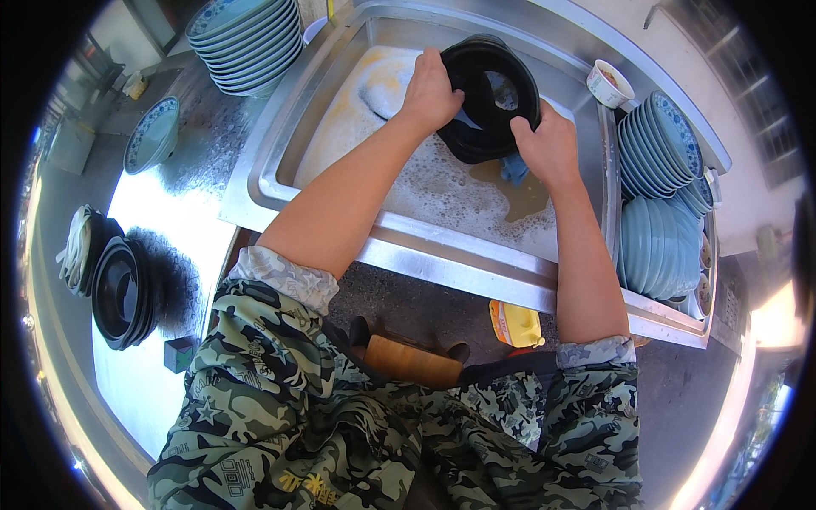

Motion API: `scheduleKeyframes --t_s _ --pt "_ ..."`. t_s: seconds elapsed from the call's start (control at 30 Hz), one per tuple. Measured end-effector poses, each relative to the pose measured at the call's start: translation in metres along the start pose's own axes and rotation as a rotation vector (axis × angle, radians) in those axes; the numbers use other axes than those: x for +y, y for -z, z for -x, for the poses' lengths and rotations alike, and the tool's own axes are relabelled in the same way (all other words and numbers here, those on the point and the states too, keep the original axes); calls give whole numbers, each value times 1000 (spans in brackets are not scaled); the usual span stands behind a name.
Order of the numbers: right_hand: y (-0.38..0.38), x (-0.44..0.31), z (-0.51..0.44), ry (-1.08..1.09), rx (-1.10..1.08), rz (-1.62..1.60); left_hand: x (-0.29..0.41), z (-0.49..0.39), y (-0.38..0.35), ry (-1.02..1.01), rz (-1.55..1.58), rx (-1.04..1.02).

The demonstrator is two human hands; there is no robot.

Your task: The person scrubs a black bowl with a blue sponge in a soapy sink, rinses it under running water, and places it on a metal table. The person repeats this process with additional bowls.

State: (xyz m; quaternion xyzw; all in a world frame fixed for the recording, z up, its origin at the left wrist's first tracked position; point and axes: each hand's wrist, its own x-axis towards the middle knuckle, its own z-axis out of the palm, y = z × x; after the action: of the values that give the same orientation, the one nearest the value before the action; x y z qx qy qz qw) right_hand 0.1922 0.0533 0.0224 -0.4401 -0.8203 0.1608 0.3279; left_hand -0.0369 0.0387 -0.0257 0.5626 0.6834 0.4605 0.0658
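Observation:
My left hand [430, 92] grips the left rim of a black bowl [475, 121], and my right hand [547, 141] grips its right rim. The bowl is held tilted above the soapy water of a stainless steel sink [446, 233], with a little liquid shining inside it. Just below the bowl, a blue cloth [514, 169] lies partly in the water beside a brownish patch without foam. White foam [382, 86] is heaped at the sink's far left, around a rounded thing that I cannot make out.
Left of the sink stand a tall stack of patterned bowls [248, 48], a single bowl [152, 137] and stacked black bowls [122, 293]. At the right are a paper cup [609, 84], stacked bowls [656, 146] and pale plates [656, 245]. A yellow jug [517, 324] stands below the sink.

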Motion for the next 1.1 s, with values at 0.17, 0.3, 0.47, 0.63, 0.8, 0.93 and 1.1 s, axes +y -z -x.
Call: scheduleKeyframes --t_s 0.17,0.3,0.47,0.63,0.8,0.93,1.1 --pt "1 -2 1 -2 -6 2 4 1 1 38 -12 -4" --pt "1 -3 1 -1 -7 8 3 1 1 35 -17 -5" --pt "0 5 -1 1 5 6 10 4 3 28 27 -17" --pt "1 -1 0 13 -9 4 0 0 0 -1 -5 5" --pt "3 -5 2 14 -10 -1 1 0 -2 17 -19 26" --pt "0 -4 1 2 -24 -11 3 1 1 36 -34 33" --pt "0 -1 1 6 -5 -16 12 3 3 57 22 29"
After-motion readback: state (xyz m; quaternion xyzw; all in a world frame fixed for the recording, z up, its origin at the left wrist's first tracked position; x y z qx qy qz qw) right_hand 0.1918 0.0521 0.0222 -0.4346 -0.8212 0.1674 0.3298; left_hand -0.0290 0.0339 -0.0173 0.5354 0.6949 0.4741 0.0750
